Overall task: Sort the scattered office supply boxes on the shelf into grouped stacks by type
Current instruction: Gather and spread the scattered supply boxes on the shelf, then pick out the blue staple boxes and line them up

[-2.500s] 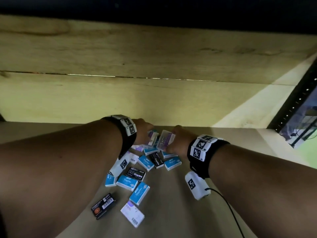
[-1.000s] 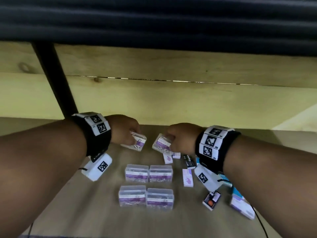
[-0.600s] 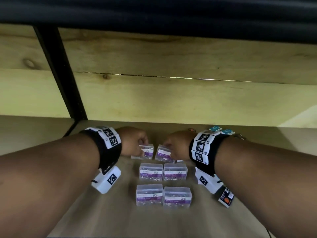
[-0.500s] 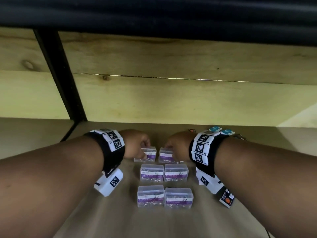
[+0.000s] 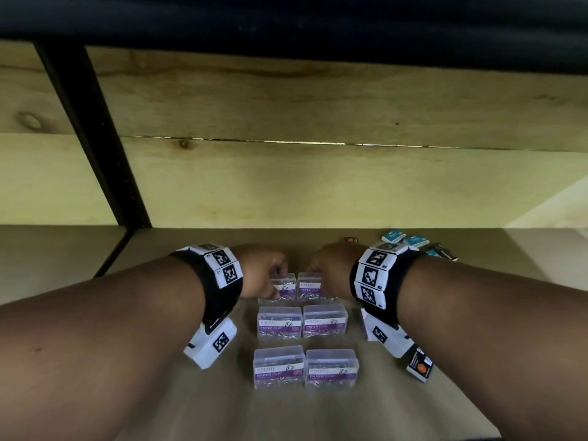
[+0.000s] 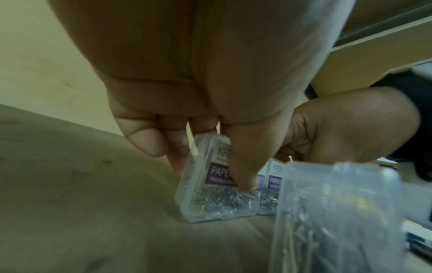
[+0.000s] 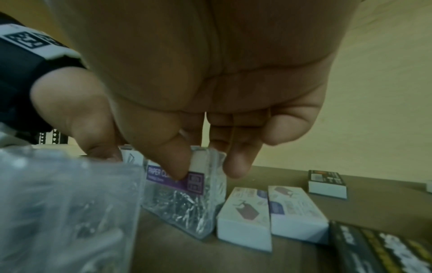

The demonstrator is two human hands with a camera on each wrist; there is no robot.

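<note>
Wooden shelf [image 5: 318, 418], left hand [image 5: 262, 270] and right hand [image 5: 331, 265] each pinching half-hidden paper clip boxes [image 5: 310, 286].

Your right wrist [image 5: 374, 278] hides the pale boxes [image 7: 271, 212] from the head view. The near clear box [image 6: 336, 218] blurs in both wrist views. Far blue boxes' [image 5: 404, 238] print is unreadable.

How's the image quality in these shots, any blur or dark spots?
Head view: dim, top edge black, paper clip boxes legible. Left wrist view: nearest clear box smeared out of focus. Right wrist view: the near box also blurred, black box soft.
</note>
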